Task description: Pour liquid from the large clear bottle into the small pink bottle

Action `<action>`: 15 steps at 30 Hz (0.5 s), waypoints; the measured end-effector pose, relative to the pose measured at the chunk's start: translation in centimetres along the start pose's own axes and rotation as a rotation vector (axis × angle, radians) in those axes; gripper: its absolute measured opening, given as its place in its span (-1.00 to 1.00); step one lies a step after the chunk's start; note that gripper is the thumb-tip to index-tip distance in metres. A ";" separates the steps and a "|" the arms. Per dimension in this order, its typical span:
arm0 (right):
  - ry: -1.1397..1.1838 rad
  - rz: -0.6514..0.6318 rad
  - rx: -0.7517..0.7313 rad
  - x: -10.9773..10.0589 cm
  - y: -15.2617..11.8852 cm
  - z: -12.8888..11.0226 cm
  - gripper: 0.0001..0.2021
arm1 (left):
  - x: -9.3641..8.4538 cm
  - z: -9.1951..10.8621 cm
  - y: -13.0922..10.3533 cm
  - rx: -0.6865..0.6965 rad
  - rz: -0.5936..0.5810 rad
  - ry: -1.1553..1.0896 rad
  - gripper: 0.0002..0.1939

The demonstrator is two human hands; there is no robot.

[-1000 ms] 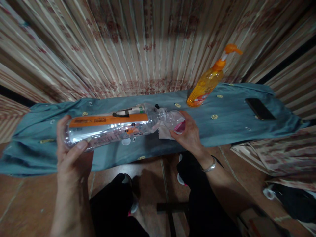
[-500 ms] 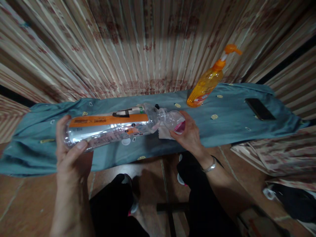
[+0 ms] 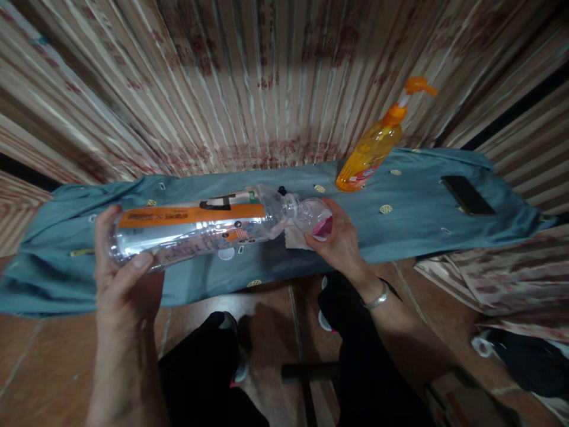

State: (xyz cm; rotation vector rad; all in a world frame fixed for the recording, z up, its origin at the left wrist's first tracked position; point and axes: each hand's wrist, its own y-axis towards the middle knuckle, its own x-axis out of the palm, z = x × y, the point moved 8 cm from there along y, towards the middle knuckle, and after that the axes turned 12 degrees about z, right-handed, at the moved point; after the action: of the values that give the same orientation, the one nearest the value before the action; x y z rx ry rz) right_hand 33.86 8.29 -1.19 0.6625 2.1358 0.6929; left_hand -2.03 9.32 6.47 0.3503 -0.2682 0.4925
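Note:
My left hand [image 3: 128,267] is wrapped round the base of a large clear plastic bottle [image 3: 191,228] with an orange and silver label. The bottle lies almost level above the cloth, its neck pointing right. My right hand [image 3: 340,237] grips a small clear plastic bottle [image 3: 313,214] with pink showing at its wider end. The two necks meet mouth to mouth; whether one sits inside the other I cannot tell. Behind the small bottle, partly hidden, is a white piece of paper or tissue [image 3: 297,239]. A whitish disc [image 3: 226,254] is just below the large bottle.
A teal patterned cloth [image 3: 267,267] covers the narrow table. An orange pump bottle [image 3: 371,148] stands at the back right, and a dark phone [image 3: 468,194] lies farther right. A small black object [image 3: 282,190] is behind the necks. A striped curtain [image 3: 249,89] hangs behind.
My left hand and the base of the large bottle have shifted slightly left and up. My right hand keeps its hold on the small bottle, nearly still.

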 end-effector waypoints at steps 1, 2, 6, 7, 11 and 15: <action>-0.002 0.002 -0.003 0.0 0.0 0.0 -0.28 | 0.1 0.1 0.0 -0.001 0.002 0.005 -0.26; -0.003 0.005 -0.006 -0.1 0.0 -0.1 -0.28 | 0.2 0.1 -0.1 -0.004 0.002 0.006 -0.26; 0.002 0.003 -0.013 0.0 0.0 -0.1 -0.28 | 0.3 0.1 0.0 0.000 -0.015 -0.030 -0.27; 0.003 -0.001 -0.011 0.0 0.0 0.0 -0.28 | 0.3 0.1 0.0 0.007 -0.021 -0.035 -0.28; 0.008 -0.006 -0.008 0.1 -0.1 0.2 -0.28 | 0.4 0.3 0.0 0.048 -0.059 -0.009 -0.32; 0.010 0.007 -0.015 0.0 0.0 0.0 -0.29 | 0.6 0.4 -0.1 0.053 -0.076 0.000 -0.33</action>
State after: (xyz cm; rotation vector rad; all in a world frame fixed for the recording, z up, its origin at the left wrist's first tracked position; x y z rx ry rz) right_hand 33.89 8.28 -1.22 0.6604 2.1364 0.7172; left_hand -1.56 9.33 6.98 0.4103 -0.2419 0.4256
